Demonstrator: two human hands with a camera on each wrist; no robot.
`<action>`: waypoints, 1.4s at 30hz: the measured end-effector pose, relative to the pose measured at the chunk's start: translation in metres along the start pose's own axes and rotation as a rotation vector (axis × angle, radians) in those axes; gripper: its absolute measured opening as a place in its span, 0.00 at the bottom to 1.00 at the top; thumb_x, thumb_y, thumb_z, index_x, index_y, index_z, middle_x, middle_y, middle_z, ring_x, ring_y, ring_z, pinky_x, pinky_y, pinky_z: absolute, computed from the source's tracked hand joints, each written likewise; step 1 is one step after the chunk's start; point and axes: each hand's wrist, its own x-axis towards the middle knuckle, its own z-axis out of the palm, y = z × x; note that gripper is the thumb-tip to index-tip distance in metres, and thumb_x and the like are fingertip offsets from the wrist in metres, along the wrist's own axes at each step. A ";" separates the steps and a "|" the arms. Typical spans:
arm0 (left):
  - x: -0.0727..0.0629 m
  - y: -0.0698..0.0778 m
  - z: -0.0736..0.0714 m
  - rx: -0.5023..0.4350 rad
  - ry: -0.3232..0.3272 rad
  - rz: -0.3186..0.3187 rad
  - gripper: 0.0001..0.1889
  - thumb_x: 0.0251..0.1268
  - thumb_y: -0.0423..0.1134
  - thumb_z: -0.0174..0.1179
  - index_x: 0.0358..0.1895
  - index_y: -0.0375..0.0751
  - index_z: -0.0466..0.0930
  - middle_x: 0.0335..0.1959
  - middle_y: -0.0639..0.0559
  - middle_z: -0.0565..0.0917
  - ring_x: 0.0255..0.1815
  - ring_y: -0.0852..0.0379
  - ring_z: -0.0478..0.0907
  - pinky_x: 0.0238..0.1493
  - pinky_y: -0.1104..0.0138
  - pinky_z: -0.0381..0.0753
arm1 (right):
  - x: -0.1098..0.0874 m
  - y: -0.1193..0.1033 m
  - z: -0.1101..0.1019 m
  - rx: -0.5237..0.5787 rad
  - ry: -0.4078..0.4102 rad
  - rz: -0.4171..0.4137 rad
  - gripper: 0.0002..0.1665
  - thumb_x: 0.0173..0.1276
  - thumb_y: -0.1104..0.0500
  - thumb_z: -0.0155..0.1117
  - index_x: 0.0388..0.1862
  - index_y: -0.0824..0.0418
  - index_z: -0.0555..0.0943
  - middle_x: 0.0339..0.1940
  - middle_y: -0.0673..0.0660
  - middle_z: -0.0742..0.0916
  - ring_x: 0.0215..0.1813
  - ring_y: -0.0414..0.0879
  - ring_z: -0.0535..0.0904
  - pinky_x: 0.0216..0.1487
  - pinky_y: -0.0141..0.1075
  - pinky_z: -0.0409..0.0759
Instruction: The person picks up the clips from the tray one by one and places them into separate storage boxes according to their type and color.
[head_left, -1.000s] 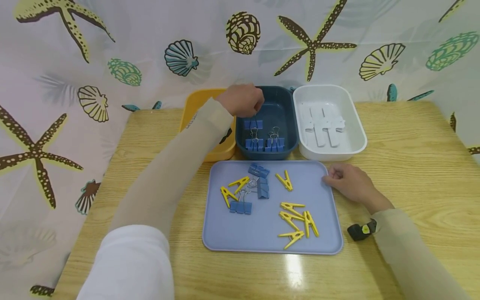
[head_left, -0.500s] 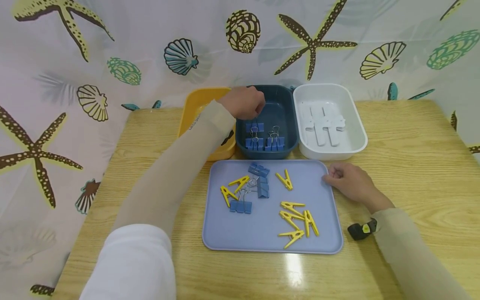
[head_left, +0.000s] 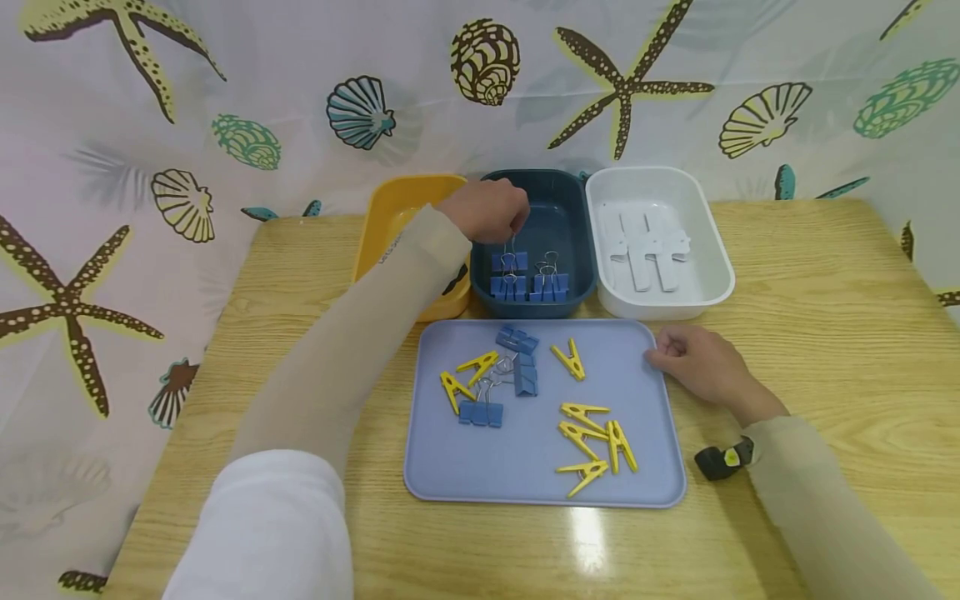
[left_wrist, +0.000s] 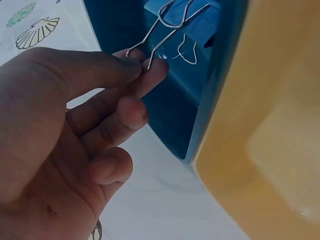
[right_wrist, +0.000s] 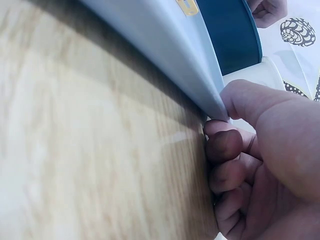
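Note:
My left hand (head_left: 487,210) reaches over the dark blue bin (head_left: 557,310) and pinches the wire handle of a blue binder clip (head_left: 510,262) between thumb and fingertips. In the left wrist view that clip's blue body (left_wrist: 202,22) lies inside the bin, past the handle. Several other blue binder clips (head_left: 551,288) sit in the same bin. At the right edge of the lavender tray (head_left: 525,467), my right hand (head_left: 701,367) grips the rim, thumb above and curled fingers below. On the tray lie 3 blue binder clips (head_left: 482,414) and several yellow clothespins (head_left: 586,477).
A yellow bin (head_left: 450,310) stands left of the dark blue one, partly hidden by my left forearm. To the right, a white bin (head_left: 667,313) holds white clips (head_left: 648,250). All stand on a wooden table (head_left: 817,333) before a patterned cloth (head_left: 435,50).
The left hand and the binder clip it pinches have lowered slightly toward the near end of the dark blue bin. My right hand stays at the tray's edge.

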 end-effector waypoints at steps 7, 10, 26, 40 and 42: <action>0.001 0.001 0.004 0.000 0.015 0.006 0.13 0.66 0.33 0.51 0.48 0.45 0.82 0.47 0.51 0.83 0.44 0.53 0.78 0.50 0.62 0.80 | 0.000 0.001 0.001 0.002 0.002 0.001 0.16 0.67 0.51 0.60 0.22 0.57 0.73 0.20 0.50 0.76 0.28 0.45 0.70 0.33 0.36 0.64; 0.001 0.001 0.006 0.000 0.019 0.004 0.12 0.67 0.34 0.52 0.48 0.45 0.82 0.46 0.51 0.83 0.44 0.53 0.78 0.51 0.62 0.80 | 0.000 0.001 0.001 -0.002 0.004 0.004 0.16 0.67 0.50 0.60 0.22 0.57 0.73 0.20 0.50 0.76 0.28 0.45 0.70 0.33 0.36 0.64; 0.001 0.002 0.011 -0.016 0.003 -0.012 0.11 0.68 0.33 0.52 0.47 0.45 0.82 0.45 0.52 0.83 0.43 0.53 0.78 0.52 0.63 0.79 | 0.001 0.001 0.002 -0.009 0.003 0.014 0.17 0.67 0.49 0.61 0.23 0.56 0.73 0.19 0.50 0.77 0.28 0.45 0.70 0.33 0.36 0.64; 0.003 0.002 0.013 -0.034 -0.020 -0.034 0.11 0.68 0.34 0.52 0.47 0.46 0.82 0.45 0.52 0.83 0.42 0.53 0.78 0.50 0.64 0.80 | 0.000 0.001 0.001 -0.011 0.013 0.006 0.16 0.67 0.50 0.61 0.23 0.56 0.73 0.21 0.50 0.77 0.29 0.45 0.70 0.33 0.36 0.64; 0.003 0.003 0.013 -0.031 -0.020 -0.037 0.11 0.68 0.34 0.52 0.48 0.46 0.82 0.46 0.52 0.83 0.43 0.53 0.78 0.51 0.64 0.80 | 0.000 0.001 0.000 -0.009 0.013 0.007 0.16 0.67 0.50 0.61 0.23 0.56 0.73 0.21 0.50 0.77 0.29 0.45 0.70 0.33 0.36 0.64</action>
